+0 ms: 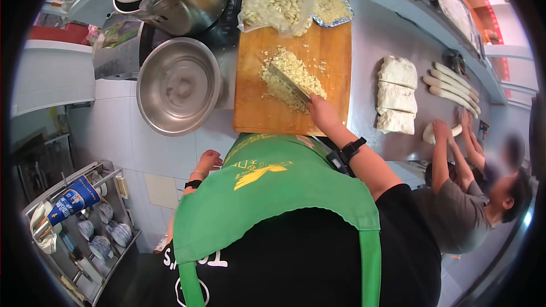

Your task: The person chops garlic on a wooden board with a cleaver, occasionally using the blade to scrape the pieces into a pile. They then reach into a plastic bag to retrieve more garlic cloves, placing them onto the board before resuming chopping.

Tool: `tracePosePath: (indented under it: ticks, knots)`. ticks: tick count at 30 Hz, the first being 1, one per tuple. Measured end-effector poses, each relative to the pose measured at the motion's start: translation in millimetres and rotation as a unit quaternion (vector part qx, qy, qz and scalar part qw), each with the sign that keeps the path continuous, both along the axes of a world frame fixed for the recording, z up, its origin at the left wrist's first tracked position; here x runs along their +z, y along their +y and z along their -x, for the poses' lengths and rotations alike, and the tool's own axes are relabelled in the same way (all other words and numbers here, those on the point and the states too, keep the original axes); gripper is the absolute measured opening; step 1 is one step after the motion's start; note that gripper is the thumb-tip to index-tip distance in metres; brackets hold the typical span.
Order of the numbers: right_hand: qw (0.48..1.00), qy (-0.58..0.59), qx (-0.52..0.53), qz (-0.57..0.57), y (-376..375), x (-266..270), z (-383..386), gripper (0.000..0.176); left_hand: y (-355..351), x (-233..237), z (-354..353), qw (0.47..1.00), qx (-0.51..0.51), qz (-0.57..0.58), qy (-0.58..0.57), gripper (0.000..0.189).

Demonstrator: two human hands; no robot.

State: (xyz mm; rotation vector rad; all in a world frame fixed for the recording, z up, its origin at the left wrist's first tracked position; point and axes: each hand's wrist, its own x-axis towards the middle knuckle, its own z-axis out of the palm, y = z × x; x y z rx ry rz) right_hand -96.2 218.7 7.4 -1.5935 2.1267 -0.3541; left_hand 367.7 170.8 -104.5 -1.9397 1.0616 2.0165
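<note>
Steel counter (pixel 372 40) beside pale tiles (pixel 142 156), a rack of bowls (pixel 99 233) nearby.

Wood board (pixel 256 108), steel cleaver (pixel 289 82), glossy s/s bowl (pixel 179 85)

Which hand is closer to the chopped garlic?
Right. The right hand grips the knife, whose blade rests in the garlic. The left hand is off the board, down beside the apron.
</note>
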Motion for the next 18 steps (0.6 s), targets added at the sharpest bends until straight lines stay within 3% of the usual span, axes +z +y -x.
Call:
tracePosePath:
  ticks: [3, 8, 13, 15, 18]
  knots:
    - [1.0, 0.007, 0.004, 0.001, 5, 26, -10, 0.013, 6, -2, -11, 1.0, 0.008, -0.005, 0.007, 0.021]
    - [1.0, 0.002, 0.009, -0.019, 17, 4, -17, 0.013, 6, -11, -16, 1.0, 0.014, -0.013, 0.018, 0.019]
    - [1.0, -0.002, 0.014, -0.015, 13, 31, -25, 0.015, 2, 3, -10, 1.0, 0.009, -0.015, -0.005, 0.018]
    - [0.997, -0.018, 0.021, -0.072, 16, 27, -31, 0.015, 5, 1, -12, 1.0, 0.0, -0.013, -0.002, 0.019]
    - [0.999, 0.002, 0.026, -0.021, 14, 11, -29, 0.016, -1, -1, -12, 1.0, -0.009, -0.002, 0.006, 0.019]
